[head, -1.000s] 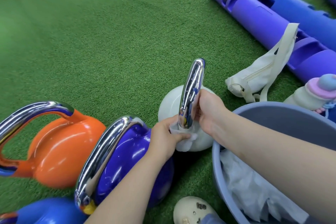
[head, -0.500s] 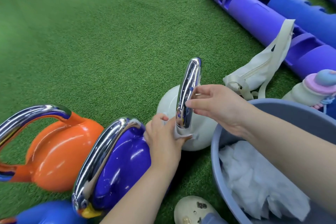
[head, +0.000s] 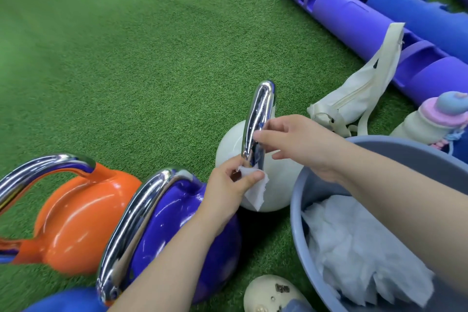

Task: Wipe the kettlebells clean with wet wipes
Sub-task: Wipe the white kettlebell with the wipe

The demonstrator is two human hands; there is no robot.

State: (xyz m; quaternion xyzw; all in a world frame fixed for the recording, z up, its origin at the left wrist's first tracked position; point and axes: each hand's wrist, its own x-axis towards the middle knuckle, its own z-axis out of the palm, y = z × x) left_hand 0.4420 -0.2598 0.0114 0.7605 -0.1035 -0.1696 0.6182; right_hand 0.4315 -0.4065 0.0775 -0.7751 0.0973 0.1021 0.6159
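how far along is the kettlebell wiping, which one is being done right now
Done: crumpled white wipes already lie in the grey basin, so some wiping is behind. In hand: the left hand pinches a wet wipe at the base of the white kettlebell's chrome handle; the right hand touches it. Left: I cannot tell whether the purple kettlebell and orange kettlebell are clean.

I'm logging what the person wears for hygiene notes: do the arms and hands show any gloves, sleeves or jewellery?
No. The left hand and right hand are bare, with no gloves, rings or wristbands visible. Both forearms are uncovered as far as the frame shows; no sleeve edge or watch appears. Nails look short and unpainted, though they are small in the picture.
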